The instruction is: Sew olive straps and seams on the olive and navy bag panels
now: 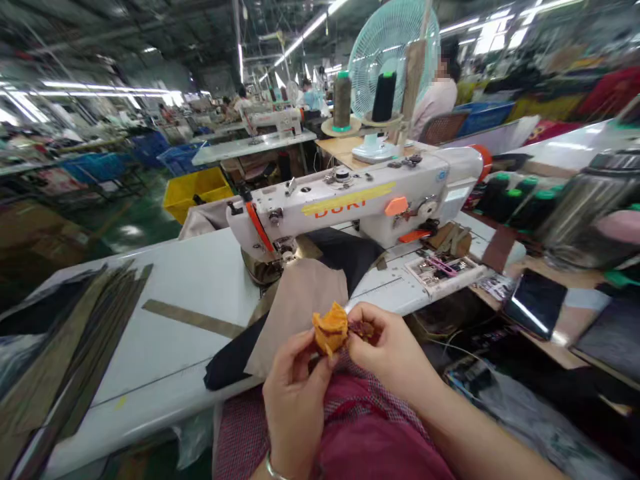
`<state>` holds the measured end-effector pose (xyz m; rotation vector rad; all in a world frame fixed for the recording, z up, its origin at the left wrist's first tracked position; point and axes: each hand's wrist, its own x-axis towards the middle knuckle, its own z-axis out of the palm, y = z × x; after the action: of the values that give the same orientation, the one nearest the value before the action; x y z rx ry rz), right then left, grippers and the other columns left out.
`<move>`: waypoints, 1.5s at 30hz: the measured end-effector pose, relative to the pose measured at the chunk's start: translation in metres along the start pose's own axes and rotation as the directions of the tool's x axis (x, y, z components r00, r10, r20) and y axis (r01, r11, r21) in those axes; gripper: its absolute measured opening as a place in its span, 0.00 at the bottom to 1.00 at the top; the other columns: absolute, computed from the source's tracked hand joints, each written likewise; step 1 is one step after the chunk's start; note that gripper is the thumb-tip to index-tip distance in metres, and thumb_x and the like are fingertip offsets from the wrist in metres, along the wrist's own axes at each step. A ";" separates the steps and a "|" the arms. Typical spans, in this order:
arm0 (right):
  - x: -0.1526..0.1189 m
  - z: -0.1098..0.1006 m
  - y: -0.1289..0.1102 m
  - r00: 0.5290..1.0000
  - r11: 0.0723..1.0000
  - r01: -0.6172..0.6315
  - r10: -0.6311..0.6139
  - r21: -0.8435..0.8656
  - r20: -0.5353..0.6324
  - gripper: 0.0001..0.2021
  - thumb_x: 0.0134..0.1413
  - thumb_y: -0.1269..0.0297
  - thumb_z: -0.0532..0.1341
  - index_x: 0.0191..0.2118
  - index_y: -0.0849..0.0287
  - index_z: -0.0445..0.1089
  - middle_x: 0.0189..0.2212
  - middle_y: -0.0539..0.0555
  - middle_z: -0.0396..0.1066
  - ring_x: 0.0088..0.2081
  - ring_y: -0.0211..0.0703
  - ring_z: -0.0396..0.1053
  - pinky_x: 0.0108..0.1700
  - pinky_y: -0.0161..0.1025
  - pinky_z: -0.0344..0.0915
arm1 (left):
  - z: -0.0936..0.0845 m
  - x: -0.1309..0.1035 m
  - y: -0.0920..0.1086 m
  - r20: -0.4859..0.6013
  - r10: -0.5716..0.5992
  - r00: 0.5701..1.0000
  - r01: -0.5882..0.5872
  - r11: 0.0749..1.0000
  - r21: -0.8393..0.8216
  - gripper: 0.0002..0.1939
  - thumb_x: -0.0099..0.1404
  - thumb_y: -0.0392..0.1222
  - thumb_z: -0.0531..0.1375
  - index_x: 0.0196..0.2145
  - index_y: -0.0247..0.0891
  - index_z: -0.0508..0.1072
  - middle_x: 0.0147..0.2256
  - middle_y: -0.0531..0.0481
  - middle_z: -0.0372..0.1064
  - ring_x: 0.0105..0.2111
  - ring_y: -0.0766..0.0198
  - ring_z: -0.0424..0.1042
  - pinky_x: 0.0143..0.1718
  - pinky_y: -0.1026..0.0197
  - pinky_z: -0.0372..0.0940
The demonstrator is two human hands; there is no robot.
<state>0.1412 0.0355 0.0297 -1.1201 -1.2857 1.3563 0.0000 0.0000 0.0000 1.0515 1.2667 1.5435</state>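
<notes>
Your left hand [299, 387]: pinched around soft, ragged orange food [330, 328]
Your right hand [393, 343]: pinched on dark, crinkled peel [361, 329]

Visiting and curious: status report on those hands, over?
Left hand pinching ragged orange lump. Right hand pinching dark purplish piece beside it. Beige cloth sheet beyond, at white sewing machine; nothing visibly blocking.

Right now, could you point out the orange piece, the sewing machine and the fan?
Orange piece [331, 327]: head view, on the middle of its near face.
Sewing machine [371, 211]: head view, on the side of its arm.
Fan [383, 52]: head view, on its round grille.
</notes>
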 end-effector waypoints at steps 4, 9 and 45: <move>-0.003 -0.012 0.005 0.999 0.999 0.003 -0.005 0.050 0.032 0.03 0.49 0.68 0.59 0.29 0.59 0.62 0.24 0.45 0.58 0.27 0.34 0.52 0.29 0.36 0.51 | 0.004 0.004 0.002 0.156 -0.191 0.969 0.227 0.940 -0.257 0.17 0.59 0.40 0.68 0.45 0.37 0.73 0.44 0.46 0.74 0.44 0.62 0.74 0.46 0.63 0.70; -0.002 -0.020 0.005 0.999 0.991 0.038 -0.034 0.126 -0.038 0.03 0.52 0.67 0.60 0.30 0.59 0.65 0.25 0.47 0.62 0.28 0.36 0.57 0.31 0.36 0.55 | 0.007 0.001 0.006 0.215 -0.218 0.952 0.290 0.865 -0.409 0.15 0.60 0.39 0.67 0.45 0.38 0.73 0.45 0.45 0.73 0.43 0.63 0.74 0.44 0.63 0.71; -0.003 -0.026 0.012 0.994 0.632 -0.111 0.088 0.767 0.071 0.09 0.48 0.65 0.69 0.36 0.62 0.74 0.31 0.51 0.65 0.28 0.32 0.57 0.29 0.30 0.61 | 0.001 -0.001 0.030 0.468 -0.149 0.871 0.397 0.774 -0.493 0.14 0.55 0.42 0.71 0.40 0.40 0.80 0.37 0.46 0.77 0.35 0.64 0.76 0.40 0.66 0.71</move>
<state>0.1667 0.0367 0.0163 -0.5526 -0.5122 1.7625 -0.0020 -0.0044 0.0292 0.6862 0.5627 1.2632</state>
